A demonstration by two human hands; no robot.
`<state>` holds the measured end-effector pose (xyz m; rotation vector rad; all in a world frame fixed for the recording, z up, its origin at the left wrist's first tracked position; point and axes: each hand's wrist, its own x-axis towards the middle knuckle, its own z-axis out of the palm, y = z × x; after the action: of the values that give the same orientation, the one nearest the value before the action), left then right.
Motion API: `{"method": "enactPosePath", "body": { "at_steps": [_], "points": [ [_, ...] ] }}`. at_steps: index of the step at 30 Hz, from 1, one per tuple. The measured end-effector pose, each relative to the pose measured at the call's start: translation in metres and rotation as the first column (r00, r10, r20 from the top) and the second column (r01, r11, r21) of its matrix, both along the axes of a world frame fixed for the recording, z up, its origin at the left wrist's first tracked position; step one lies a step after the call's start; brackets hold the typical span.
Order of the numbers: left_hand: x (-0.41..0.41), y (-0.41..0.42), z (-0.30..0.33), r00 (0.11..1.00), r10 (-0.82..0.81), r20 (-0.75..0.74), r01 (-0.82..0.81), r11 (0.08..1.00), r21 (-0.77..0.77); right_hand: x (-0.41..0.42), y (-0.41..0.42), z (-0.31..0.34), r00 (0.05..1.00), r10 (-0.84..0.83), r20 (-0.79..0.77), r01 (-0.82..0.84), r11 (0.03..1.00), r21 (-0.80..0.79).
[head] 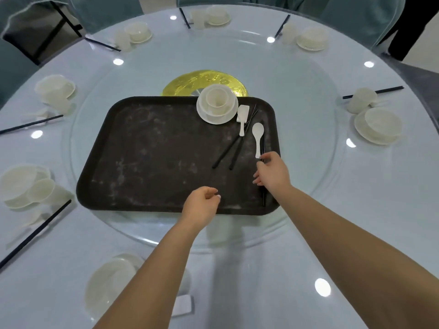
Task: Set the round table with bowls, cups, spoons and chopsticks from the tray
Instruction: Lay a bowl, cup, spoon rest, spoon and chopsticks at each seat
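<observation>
My right hand (273, 170) pinches the white spoon (257, 138) handle on the dark tray (154, 153). My left hand (202, 203) hovers beside it — fingers loosely curled, holding nothing.

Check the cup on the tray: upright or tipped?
Upright. The cup shows its open mouth to the camera, nested in a bowl on a plate at the tray's far corner.
</observation>
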<state>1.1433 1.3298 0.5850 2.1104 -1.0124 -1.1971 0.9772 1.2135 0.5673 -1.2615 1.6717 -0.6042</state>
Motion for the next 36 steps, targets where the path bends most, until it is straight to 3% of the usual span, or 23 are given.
{"method": "enactPosePath", "body": {
  "at_steps": [4, 20, 23, 26, 31, 33, 36],
  "points": [
    [0.000, -0.009, -0.014, 0.998, -0.030, 0.058, 0.028, 0.999, 0.043, 0.006, -0.030, -0.008, 0.996, 0.024, -0.083, -0.026, 0.999, -0.021],
    [0.010, -0.008, -0.026, 0.998, 0.064, 0.014, -0.064, 0.998, 0.016, 0.020, -0.064, -0.020, 0.891, 0.129, -0.436, -0.142, 0.990, 0.002],
    [0.010, -0.006, -0.025, 0.998, 0.057, 0.000, -0.057, 0.998, 0.008, 0.018, -0.064, -0.020, 0.917, 0.104, -0.386, -0.102, 0.994, 0.028],
    [0.007, 0.000, -0.021, 0.998, -0.056, 0.009, 0.056, 0.998, 0.019, 0.013, -0.055, -0.018, 0.942, 0.075, -0.326, -0.073, 0.997, 0.020],
    [-0.003, 0.017, -0.008, 0.985, -0.169, 0.037, 0.168, 0.985, 0.041, 0.013, -0.020, 0.001, 0.992, 0.027, -0.121, -0.024, 0.999, 0.024],
    [-0.006, 0.024, -0.002, 0.990, -0.138, 0.041, 0.137, 0.990, 0.020, 0.017, 0.003, 0.012, 0.999, 0.042, -0.035, -0.040, 0.998, 0.040],
    [-0.007, 0.040, 0.011, 0.997, 0.022, -0.077, -0.028, 0.996, -0.084, 0.026, 0.050, 0.029, 0.994, 0.098, 0.055, -0.101, 0.992, 0.071]
  ]
}}
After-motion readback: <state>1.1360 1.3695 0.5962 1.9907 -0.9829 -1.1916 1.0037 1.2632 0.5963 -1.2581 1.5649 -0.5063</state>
